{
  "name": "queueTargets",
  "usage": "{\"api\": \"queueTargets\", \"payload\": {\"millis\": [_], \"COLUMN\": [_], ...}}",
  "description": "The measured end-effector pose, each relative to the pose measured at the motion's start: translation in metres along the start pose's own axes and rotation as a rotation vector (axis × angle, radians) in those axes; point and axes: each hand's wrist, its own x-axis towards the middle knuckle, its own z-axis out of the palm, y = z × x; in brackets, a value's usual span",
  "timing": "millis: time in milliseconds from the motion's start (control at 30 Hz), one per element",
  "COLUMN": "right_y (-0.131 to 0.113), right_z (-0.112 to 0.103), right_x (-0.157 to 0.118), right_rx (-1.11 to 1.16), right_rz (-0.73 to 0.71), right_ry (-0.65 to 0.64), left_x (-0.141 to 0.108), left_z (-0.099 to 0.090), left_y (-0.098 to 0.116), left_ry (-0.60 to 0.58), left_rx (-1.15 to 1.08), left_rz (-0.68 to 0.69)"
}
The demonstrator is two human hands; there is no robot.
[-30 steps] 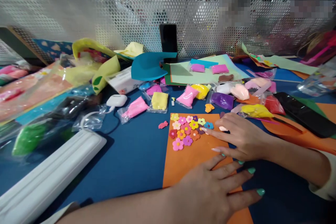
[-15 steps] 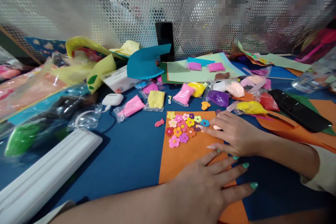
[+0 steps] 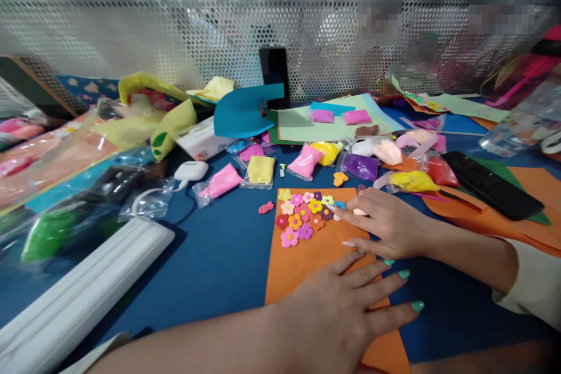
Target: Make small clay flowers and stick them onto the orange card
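My left hand (image 3: pixel 328 307) lies palm down, fingers spread, across the lower part of an orange sheet (image 3: pixel 298 269), holding nothing visible. Above it, my right hand (image 3: pixel 390 222) reaches in from the right with thumb and fingers apart. One fingertip is over the right side of a cluster of small clay flowers, near a yellow-green flower (image 3: pixel 327 200) and a partly covered blue one (image 3: pixel 340 205). A pale pink piece (image 3: pixel 360 211) shows between its fingers. The pink flower (image 3: pixel 290 238) and purple flower (image 3: pixel 305 231) form the cluster's lower edge.
Clay packets, including a purple one (image 3: pixel 360 167) and a yellow one (image 3: pixel 260 170), lie behind the sheet. A black phone (image 3: pixel 493 186) is at the right, a long white device (image 3: pixel 87 286) at the left. A perforated metal screen (image 3: pixel 210 17) stands behind.
The view has shifted slightly. My right fingertip is a little farther left relative to the flowers, covering more of the blue one. My left hand stays spread on the sheet.
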Motion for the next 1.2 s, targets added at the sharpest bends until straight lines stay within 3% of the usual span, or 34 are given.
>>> {"api": "queueTargets", "payload": {"millis": [133,333,433,500,633,733,833,900,967,1067,1200], "right_y": [0.001,0.002,0.002,0.000,-0.006,-0.012,-0.016,-0.018,-0.020,-0.021,-0.020], "right_z": [0.000,0.000,-0.001,-0.003,-0.002,-0.002,-0.006,-0.009,-0.012,-0.013,-0.012], "right_x": [-0.001,-0.002,-0.005,-0.004,0.002,0.007,0.009,0.008,0.008,0.008,0.010], "right_rx": [0.031,0.081,0.164,0.320,0.833,1.213,1.491,1.662,1.774,1.804,1.795], "right_rz": [-0.005,0.001,0.026,0.189,0.746,0.888,0.936,0.922,0.875,0.844,0.833], "right_ry": [0.069,-0.090,-0.040,-0.009,0.054,0.066,-0.021,-0.122,-0.227,-0.336,-0.363], "left_x": [0.000,0.000,-0.001,-0.002,-0.001,0.002,0.003,0.004,0.004,0.006,0.007], "left_z": [0.000,0.005,0.009,0.013,0.016,0.012,0.007,0.005,0.005,0.007,0.013], "left_y": [0.000,-0.002,-0.002,-0.002,-0.005,-0.013,-0.022,-0.027,-0.030,-0.031,-0.031], "left_ry": [-0.019,0.040,0.077,0.178,0.547,0.800,0.967,0.957,0.869,0.797,0.777], "left_rx": [0.010,0.051,0.095,0.134,0.164,0.172,0.124,0.127,0.214,0.349,0.379], "left_rz": [0.004,0.024,0.041,0.053,0.018,-0.108,-0.203,-0.297,-0.355,-0.307,-0.251]}}
